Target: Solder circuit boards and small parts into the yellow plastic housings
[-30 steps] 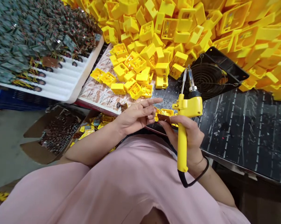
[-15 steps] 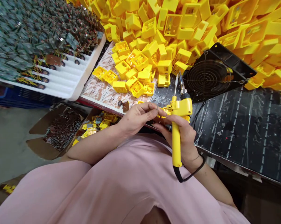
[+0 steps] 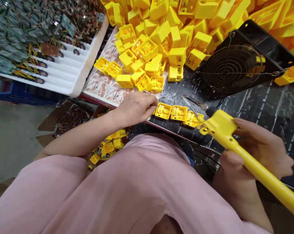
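Observation:
My left hand point(image 3: 138, 109) rests at the table's front edge, fingers curled down and pressed together beside a row of small yellow plastic casings point(image 3: 179, 113). Whatever lies beneath those fingertips is hidden. My right hand point(image 3: 256, 149) is wrapped around a yellow soldering gun point(image 3: 221, 125) with a long handle. Its metal tip and thin feed tube point left, above the right end of the row. The casings lie open side up, showing small metal parts and round speaker grilles.
Yellow casings point(image 3: 147, 48) pile up across the back. A black fan point(image 3: 231, 70) stands behind the soldering gun. At left, a white foam tray point(image 3: 71, 74) holds many wired circuit boards. Below the edge are a cardboard box point(image 3: 70, 120) and loose yellow parts point(image 3: 109, 148).
My hands have moved apart from their close position over the front edge. The soldering gun has swung right and tilted with my right hand, uncovering the casing row. My left hand has shifted slightly left.

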Tool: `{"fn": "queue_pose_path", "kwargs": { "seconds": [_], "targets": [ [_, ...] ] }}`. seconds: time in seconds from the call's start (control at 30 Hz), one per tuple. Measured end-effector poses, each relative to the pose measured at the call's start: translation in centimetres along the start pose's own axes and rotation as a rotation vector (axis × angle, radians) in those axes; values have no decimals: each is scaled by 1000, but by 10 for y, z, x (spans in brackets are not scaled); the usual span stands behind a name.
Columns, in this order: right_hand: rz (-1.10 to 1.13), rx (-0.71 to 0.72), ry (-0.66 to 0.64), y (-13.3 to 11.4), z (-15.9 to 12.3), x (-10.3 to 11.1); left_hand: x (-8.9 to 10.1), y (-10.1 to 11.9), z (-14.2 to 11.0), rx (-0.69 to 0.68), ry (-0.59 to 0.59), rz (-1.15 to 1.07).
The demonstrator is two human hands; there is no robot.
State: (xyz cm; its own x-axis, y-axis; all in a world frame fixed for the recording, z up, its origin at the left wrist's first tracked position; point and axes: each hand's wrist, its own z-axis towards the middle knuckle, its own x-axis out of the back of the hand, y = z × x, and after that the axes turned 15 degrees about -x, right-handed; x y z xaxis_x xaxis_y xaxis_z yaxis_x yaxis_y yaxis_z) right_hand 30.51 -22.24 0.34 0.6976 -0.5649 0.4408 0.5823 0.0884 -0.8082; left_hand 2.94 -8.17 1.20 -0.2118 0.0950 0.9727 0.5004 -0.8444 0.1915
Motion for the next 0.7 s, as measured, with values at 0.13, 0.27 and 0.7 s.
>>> {"fn": "queue_pose_path", "kwargs": {
  "seconds": [0.13, 0.27, 0.7],
  "targets": [
    [66, 106, 44, 0, 2, -7, 0, 3, 12, 17, -51, 34],
    [-17, 165, -183, -3, -1, -10, 5, 6, 21, 50, -161, 54],
    [-89, 428, -258, -17, 15, -26, 27, 7, 41, 70, -433, 99]
  ]
}}
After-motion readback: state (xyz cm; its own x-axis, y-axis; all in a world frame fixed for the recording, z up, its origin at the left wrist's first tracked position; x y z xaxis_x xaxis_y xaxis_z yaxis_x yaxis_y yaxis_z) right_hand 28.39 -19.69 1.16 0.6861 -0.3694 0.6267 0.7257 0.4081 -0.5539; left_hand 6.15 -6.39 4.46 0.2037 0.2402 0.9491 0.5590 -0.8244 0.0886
